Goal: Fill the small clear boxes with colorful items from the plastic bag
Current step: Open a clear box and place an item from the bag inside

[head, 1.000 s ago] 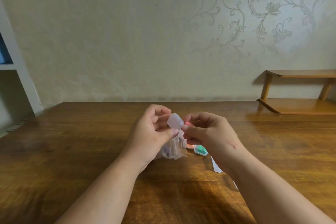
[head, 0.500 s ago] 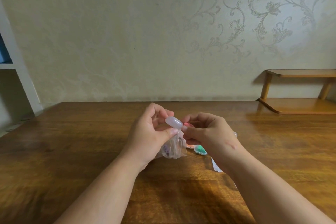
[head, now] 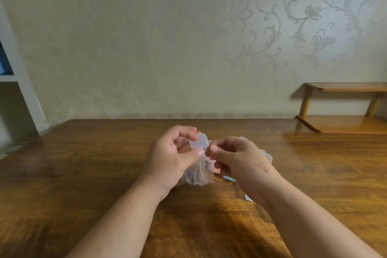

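Note:
My left hand holds a small clear box between thumb and fingers, above the table's middle. The plastic bag with purple items inside hangs from the same hand, under the box. My right hand is curled close against the box's right side, thumb and forefinger pinched together; what they pinch is hidden. Behind the right hand lie a box with orange content, one with green content and another clear box on the wooden table.
A low wooden shelf stands at the table's back right against the patterned wall. A white shelving unit rises at the left edge. A bit of clear plastic peeks out below my right wrist.
The clear box has tilted in my left hand's fingers, and both hands have stayed close together above the bag.

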{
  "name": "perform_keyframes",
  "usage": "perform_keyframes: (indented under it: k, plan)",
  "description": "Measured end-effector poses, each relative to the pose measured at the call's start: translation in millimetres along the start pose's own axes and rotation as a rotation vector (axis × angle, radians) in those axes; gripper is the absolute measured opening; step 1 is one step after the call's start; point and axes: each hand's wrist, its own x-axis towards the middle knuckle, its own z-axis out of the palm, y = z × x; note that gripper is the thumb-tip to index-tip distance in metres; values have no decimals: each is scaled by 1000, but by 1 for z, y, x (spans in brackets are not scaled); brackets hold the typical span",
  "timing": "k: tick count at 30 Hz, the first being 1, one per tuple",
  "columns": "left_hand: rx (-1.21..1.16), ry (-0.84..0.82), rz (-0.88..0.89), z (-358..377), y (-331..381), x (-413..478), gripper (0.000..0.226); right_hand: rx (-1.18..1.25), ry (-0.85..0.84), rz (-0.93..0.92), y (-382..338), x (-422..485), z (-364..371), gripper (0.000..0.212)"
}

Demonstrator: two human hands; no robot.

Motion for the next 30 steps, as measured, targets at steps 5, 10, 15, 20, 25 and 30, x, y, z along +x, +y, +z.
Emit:
perform_keyframes:
  k: [5,10,15,20,25,30]
  plan:
    - [150,11,23,0,-2,0,33,-33,-52,14,2,1,2,13]
    - [235,5,64,0,-4,1,28,-56,4,9,1,1,2,10]
    - [225,-1,51,1,-9,3,33,-23,18,-2,1,1,3,6]
    - [329,-7,62,3,-10,2,36,-15,14,-14,2,1,4,17]
    - [443,1,90,3,-11,1,34,-78,56,-15,1,1,4,19]
    - [457,18,88,6,-12,0,30,-52,80,-12,1,0,6,21]
